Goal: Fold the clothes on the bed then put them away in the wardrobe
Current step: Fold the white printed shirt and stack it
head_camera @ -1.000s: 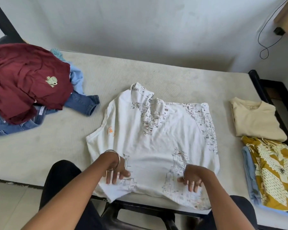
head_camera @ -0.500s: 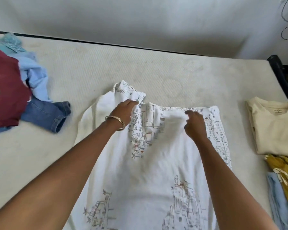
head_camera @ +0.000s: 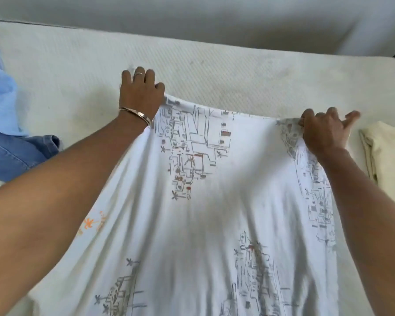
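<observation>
You've jumped from the hem to the shirt's [head_camera: 214,201] top edge, left hand [head_camera: 139,92] and right hand [head_camera: 324,131] both pinching it, so the fold's starting.

The white printed shirt [head_camera: 214,213] runs off the bottom edge, hem unseen.

The printed shirt [head_camera: 214,201] lies on the mattress [head_camera: 237,71], filling the centre and bottom of the frame. My left hand [head_camera: 139,92] grips its upper-left corner, my right hand [head_camera: 324,131] its upper-right. Jeans [head_camera: 16,151] lie at the left edge, a folded top [head_camera: 388,151] at the right edge.
</observation>
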`<state>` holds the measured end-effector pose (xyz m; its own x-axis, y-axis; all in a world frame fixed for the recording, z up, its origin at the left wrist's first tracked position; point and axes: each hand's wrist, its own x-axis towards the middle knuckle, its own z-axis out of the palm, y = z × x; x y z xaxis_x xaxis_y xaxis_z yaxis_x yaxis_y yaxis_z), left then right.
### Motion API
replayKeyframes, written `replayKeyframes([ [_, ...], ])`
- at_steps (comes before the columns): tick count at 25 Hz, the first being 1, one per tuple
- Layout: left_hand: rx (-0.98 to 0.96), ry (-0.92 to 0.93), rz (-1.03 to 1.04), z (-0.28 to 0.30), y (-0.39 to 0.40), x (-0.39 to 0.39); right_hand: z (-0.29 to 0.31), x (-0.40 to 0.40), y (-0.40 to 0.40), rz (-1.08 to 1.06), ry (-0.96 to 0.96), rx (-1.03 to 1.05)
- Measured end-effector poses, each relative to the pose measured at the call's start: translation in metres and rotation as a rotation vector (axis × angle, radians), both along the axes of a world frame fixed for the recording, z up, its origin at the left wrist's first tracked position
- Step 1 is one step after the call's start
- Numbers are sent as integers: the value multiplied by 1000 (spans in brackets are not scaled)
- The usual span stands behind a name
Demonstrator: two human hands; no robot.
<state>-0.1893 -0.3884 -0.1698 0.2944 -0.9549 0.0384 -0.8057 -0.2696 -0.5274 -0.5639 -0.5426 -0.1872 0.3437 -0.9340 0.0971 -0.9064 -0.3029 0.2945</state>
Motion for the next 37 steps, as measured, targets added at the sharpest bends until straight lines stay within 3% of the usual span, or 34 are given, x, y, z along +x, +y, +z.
replayKeyframes([
  [2,-113,44,96,11,-8,5,6,6,-4,-70,-34,-67],
  [4,-126,239,197,20,-3,-3,6,13,13,-123,-119,-66],
  [6,-290,332,186,-3,13,-20,-12,26,51,-120,-320,-61],
  [9,-412,601,83,-39,78,-76,-48,40,150,-137,-624,84],
  [12,-450,855,-3,-67,182,-127,-75,4,253,-208,-644,207],
  [17,-401,861,48,-84,332,-175,-73,-77,357,-349,-573,259],
  [20,-208,774,46,-68,368,-195,-36,-72,376,-543,-607,396],
  [22,-79,780,52,-54,382,-207,-19,-63,390,-420,-655,441],
  [24,0,824,20,-42,397,-222,-11,-60,412,-124,-689,600],
  [27,245,814,80,-29,411,-239,-10,-58,449,113,-353,914],
  [29,298,750,129,-28,409,-240,-13,-60,461,139,-256,806],
  [31,200,749,148,-24,401,-237,-6,-60,464,33,-403,692],
  [35,-215,1140,287,-12,379,-228,14,-61,446,-130,-817,650],
  [37,-155,1186,171,-4,375,-218,30,-66,430,-54,-763,679],
])
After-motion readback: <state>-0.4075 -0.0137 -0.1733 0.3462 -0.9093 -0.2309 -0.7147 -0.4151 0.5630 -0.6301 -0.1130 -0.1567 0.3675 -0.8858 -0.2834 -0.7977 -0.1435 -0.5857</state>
